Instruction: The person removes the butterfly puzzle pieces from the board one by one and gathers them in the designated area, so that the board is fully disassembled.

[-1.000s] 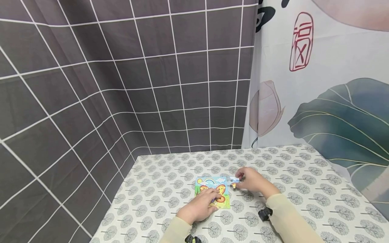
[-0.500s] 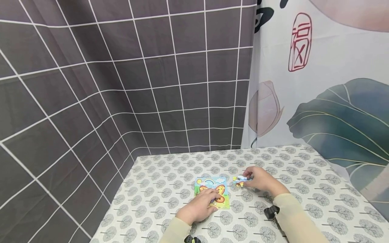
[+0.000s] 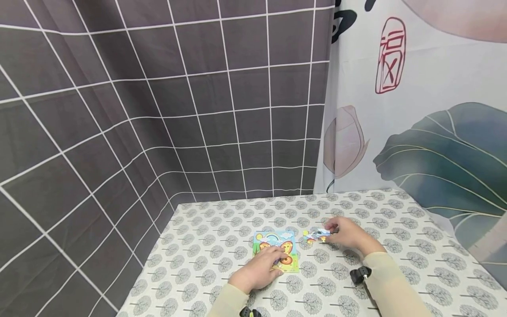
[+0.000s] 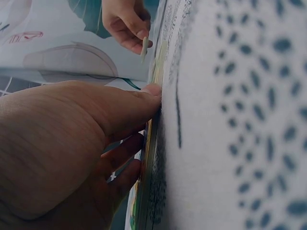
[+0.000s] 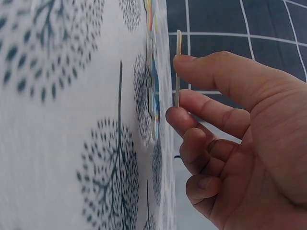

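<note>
With the left hand (image 3: 259,270) pressing the puzzle board (image 3: 276,249) flat on the bench (image 3: 206,264), the right hand (image 3: 348,233), pinching a puzzle piece (image 3: 317,235), should keep it level and clear of the board's right edge.

The puzzle board (image 3: 276,250) lies flat on the table (image 3: 396,229), near the middle. The left hand (image 3: 258,270) rests on the board's near side. Just right of the board, the right hand (image 3: 348,234) holds a puzzle piece (image 3: 317,235) a little above the table. Another piece (image 5: 153,103) lies on the table under it.
</note>
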`<action>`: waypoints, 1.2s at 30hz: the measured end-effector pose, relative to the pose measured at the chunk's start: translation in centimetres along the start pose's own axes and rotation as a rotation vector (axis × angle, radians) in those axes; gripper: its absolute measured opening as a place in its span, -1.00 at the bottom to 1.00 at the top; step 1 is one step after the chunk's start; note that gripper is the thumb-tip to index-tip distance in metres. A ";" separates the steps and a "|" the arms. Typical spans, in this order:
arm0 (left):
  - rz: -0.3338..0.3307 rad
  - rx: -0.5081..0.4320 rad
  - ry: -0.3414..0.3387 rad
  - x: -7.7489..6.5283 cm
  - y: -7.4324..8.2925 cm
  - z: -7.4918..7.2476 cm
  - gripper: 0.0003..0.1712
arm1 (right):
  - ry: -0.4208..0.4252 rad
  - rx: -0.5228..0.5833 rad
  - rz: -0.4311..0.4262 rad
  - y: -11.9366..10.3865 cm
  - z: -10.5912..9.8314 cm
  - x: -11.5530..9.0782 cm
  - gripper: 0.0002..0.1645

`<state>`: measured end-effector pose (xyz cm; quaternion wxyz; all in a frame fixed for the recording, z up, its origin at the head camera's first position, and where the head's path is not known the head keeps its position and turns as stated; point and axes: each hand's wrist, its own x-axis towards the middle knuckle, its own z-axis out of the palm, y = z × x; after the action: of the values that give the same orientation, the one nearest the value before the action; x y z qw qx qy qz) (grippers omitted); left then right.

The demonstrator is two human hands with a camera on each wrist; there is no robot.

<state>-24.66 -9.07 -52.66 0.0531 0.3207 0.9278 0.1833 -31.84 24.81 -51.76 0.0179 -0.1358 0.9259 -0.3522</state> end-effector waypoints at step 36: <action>0.005 -0.022 -0.011 0.1 -0.2 0.0 -0.46 | 0.010 0.017 0.135 4.4 -3.4 -2.1 -0.61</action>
<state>-24.86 -9.20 -52.72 0.0612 0.3234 0.9246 0.1917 -31.28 30.71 -52.17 0.0378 -0.0711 0.9300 -0.3587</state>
